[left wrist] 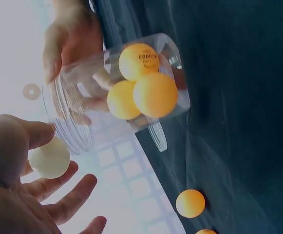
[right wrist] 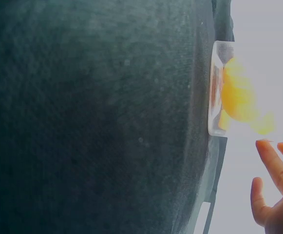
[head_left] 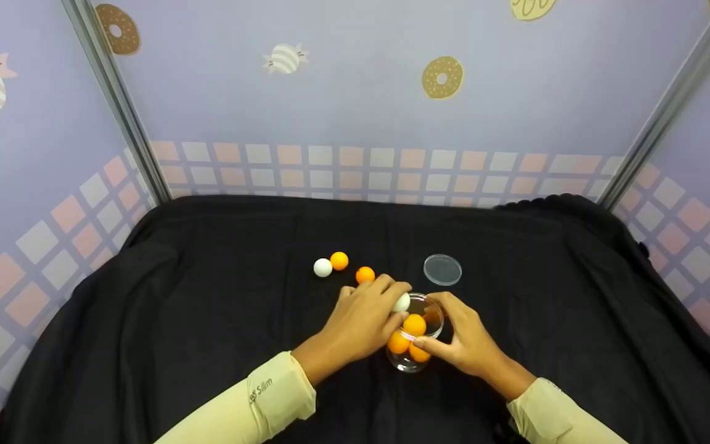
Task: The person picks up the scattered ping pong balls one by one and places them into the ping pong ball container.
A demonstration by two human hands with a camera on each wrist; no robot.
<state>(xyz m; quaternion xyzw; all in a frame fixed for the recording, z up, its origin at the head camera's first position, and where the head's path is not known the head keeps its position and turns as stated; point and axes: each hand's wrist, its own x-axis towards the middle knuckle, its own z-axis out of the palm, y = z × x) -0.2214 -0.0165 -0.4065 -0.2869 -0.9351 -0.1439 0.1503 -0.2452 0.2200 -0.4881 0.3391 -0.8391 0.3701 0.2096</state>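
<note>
Between the thumb and fingers of my left hand [head_left: 364, 317] is a white ping-pong ball [head_left: 401, 302], right at the rim of a clear jar [head_left: 407, 365]. My right hand [head_left: 469, 339] grips that jar near its mouth, thumb in front and fingers round the far side. Inside, three orange ping-pong balls [left wrist: 155, 95] lie at the bottom; one shows printed lettering in the left wrist view. The jar's mouth has no lid on it. In the right wrist view, the jar's base [right wrist: 213, 87] stands close over the black cloth.
Beyond my left hand, a loose white ball [head_left: 323, 267] lies beside an orange ball [head_left: 339, 261], and another orange ball [head_left: 365, 274] sits nearer the fingers. A clear round lid [head_left: 442, 270] lies behind the jar. Black cloth [head_left: 238, 277] covers the table, with patterned walls around it.
</note>
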